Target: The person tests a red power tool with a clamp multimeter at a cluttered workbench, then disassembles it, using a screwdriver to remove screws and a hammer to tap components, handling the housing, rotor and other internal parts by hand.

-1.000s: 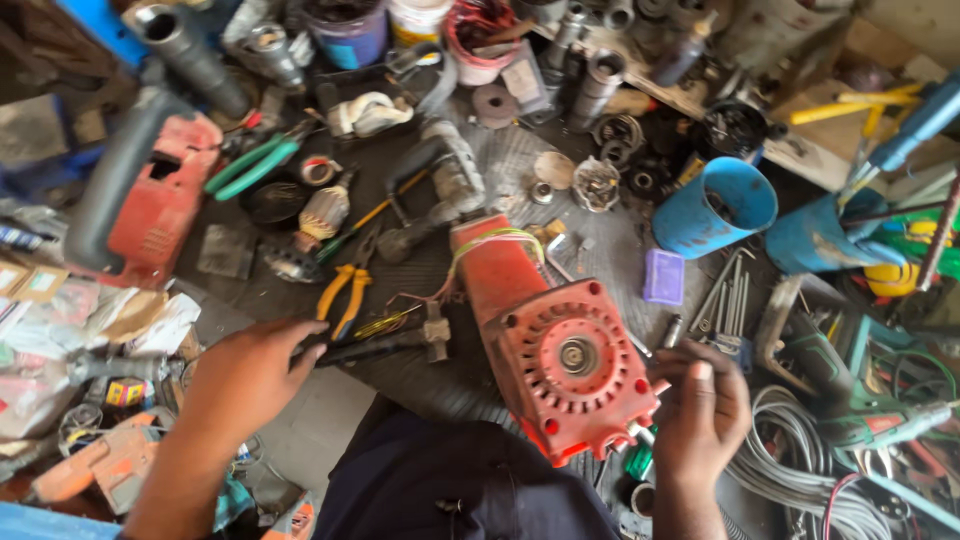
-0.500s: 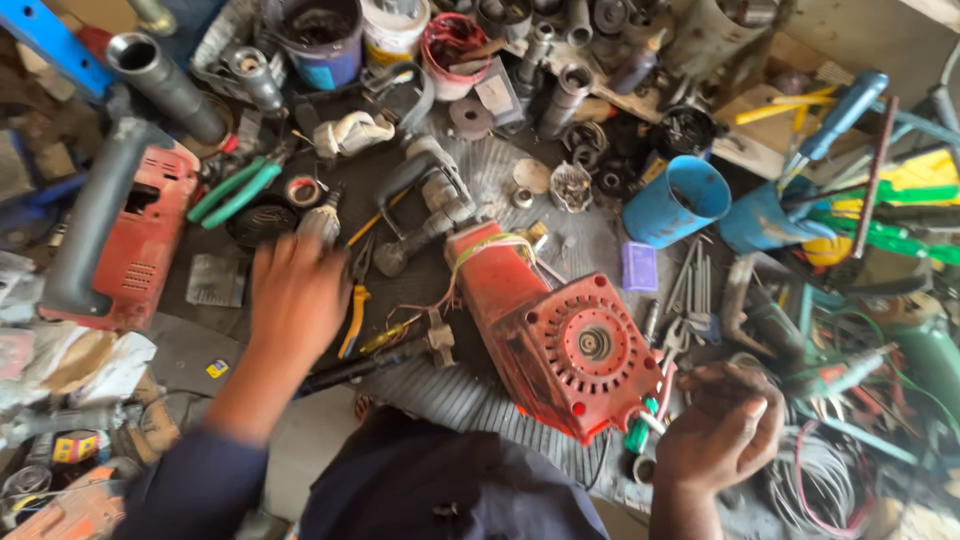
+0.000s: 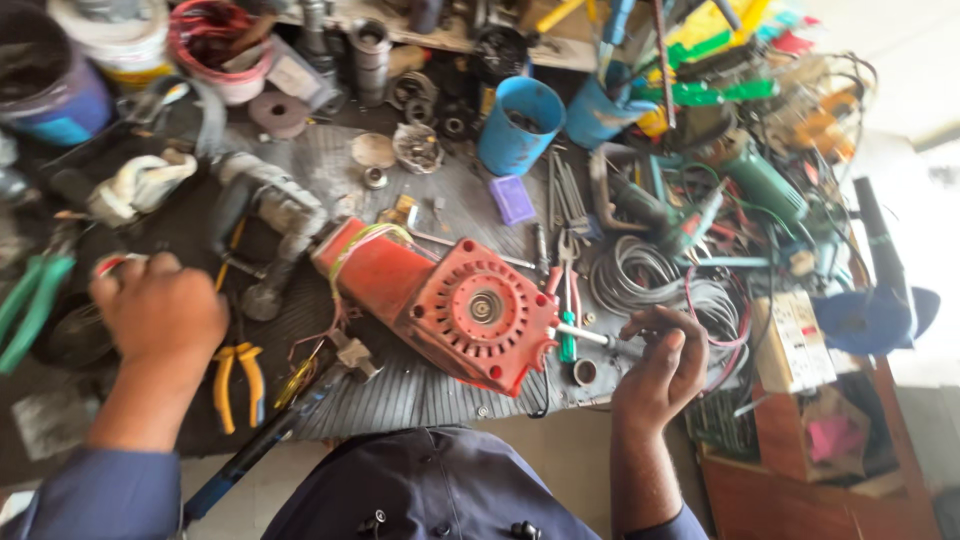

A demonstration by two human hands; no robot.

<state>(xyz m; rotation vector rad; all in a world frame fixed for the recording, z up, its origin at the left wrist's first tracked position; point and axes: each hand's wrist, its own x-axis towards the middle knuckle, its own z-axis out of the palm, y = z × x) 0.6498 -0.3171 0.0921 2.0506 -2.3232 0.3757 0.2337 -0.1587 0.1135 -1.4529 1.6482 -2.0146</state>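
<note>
The left hand reaches out over the cluttered bench at the left, knuckles up, its grip hidden. The right hand curls loosely at the near right, fingers bent around nothing visible, beside a screwdriver. Between both hands lies the red motor housing, nearer the right hand.

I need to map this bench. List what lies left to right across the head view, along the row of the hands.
Green-handled pliers → left hand → yellow-handled pliers → red ribbed motor housing → green-handled screwdriver → right hand → grey wire coil
</note>
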